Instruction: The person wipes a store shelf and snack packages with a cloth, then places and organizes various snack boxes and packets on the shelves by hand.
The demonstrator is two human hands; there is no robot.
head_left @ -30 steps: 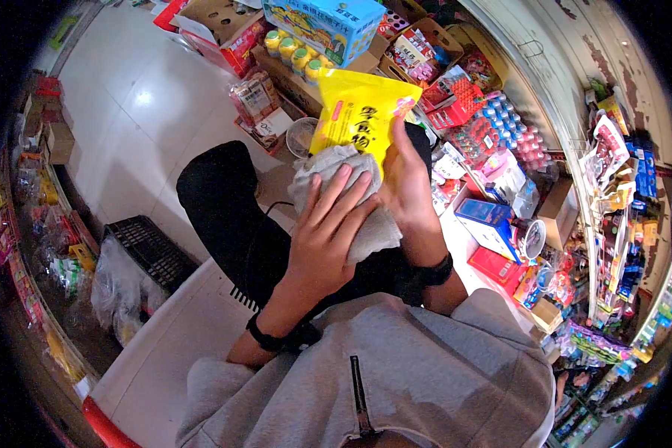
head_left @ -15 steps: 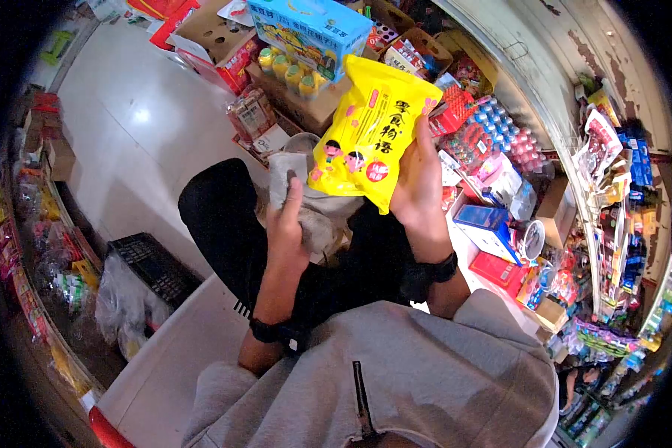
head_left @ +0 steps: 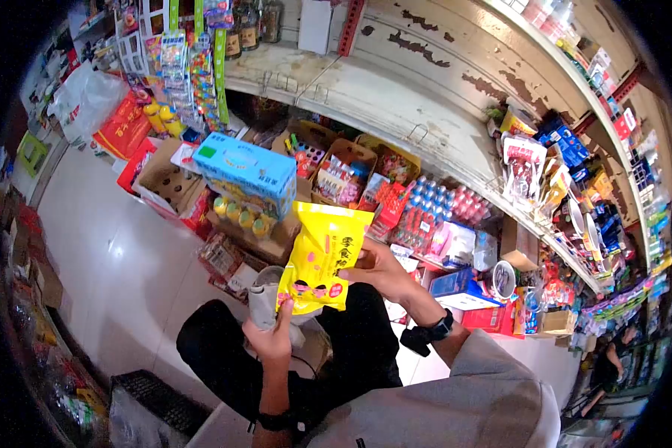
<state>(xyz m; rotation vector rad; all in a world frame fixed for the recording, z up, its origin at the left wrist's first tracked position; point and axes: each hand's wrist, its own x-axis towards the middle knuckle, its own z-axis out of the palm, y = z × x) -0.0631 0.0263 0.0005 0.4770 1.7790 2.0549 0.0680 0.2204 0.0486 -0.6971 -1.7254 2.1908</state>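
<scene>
We saw the view swing upward, bringing a long beige metal shelf [head_left: 396,101] across the top, while the shiny yellow plastic packet with black lettering [head_left: 313,257] now stood nearly upright above the dark-trousered lap. A second earlier the crumpled grey cloth [head_left: 261,305] had covered part of its printed front; now it sat bunched at the lower left corner, so we judged that face free of rubbing for the moment. The right hand [head_left: 388,272] had its thumb in front and its fingers clamped on the packet's right edge. The left hand [head_left: 270,342] was closed round the cloth, its thumb against the packet's bottom corner; we could not tell how its hidden fingers lay. Beyond the packet stood a light-blue printed carton [head_left: 243,175] and small yellow-capped bottles [head_left: 243,216].
</scene>
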